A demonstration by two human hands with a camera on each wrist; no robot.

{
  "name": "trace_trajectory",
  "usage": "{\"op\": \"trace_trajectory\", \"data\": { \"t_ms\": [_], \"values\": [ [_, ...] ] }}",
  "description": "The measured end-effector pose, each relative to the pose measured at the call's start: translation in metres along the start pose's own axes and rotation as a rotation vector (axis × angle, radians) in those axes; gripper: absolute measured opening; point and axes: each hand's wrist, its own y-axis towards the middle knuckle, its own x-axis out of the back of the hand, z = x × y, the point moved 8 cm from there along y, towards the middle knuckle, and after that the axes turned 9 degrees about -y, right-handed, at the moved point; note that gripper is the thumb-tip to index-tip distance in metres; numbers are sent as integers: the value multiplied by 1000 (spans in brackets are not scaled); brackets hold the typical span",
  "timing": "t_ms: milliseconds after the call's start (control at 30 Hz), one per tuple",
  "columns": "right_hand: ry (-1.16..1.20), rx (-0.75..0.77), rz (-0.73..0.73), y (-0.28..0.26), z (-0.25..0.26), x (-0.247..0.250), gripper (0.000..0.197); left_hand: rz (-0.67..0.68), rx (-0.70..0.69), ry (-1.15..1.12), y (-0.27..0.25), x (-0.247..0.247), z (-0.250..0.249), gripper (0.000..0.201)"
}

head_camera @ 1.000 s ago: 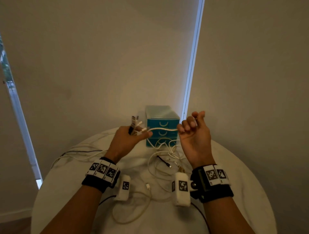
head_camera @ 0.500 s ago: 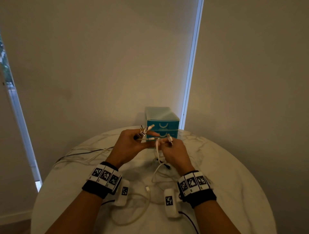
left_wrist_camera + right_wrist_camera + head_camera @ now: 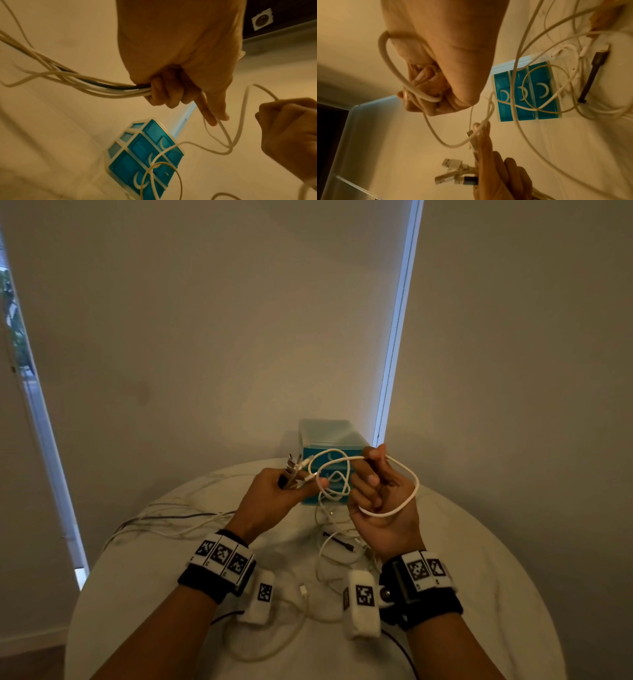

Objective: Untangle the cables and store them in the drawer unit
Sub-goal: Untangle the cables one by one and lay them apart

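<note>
Raised since before, right hand (image 3: 383, 501) grips a looped thin white cable (image 3: 404, 494); left hand (image 3: 277, 498) clutches a bundle of cable ends (image 3: 295, 468).

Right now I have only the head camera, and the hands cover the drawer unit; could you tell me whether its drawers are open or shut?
Observer: The right wrist view shows all three blue drawers of the drawer unit pushed in, with white strands hanging across their fronts.
Operator: Thank you. What is the left hand gripping underneath?
Observer: In the left wrist view the left hand curls round a bundle of cables, several white and one dark, trailing off together.
Operator: And the ends sticking out of it?
Observer: The right wrist view shows them as flat USB plugs, one in a dark shell.
</note>
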Motion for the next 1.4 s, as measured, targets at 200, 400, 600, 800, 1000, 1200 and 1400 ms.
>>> {"op": "trace_trajectory", "data": {
  "t_ms": [200, 400, 600, 800, 1000, 1200, 1400],
  "values": [
    [-292, -1, -178, 1, 3, 31, 49, -111, 8, -142, -1, 17, -8, 17],
    [-887, -97, -444, -5, -6, 59, 22, -165, 14, -156, 1, 23, -7, 15],
    [-1081, -104, -466, -2, -20, 48, 45, -159, 2, -168, 0, 19, -10, 15],
    [-906, -73, -550, -5, -21, 63, 31, 21, 50, -82, -3, 7, -8, 20],
    [-632, 14, -588, -6, 0, 72, 32, 88, 170, 221, 2, 13, 14, 31],
    [-516, 102, -560, -11, 26, 70, 23, -170, 275, 248, 8, 48, 40, 16],
    [-240, 294, -487, -16, 46, 63, 38, -344, 348, 241, 7, 66, 50, 44]
  ]
}}
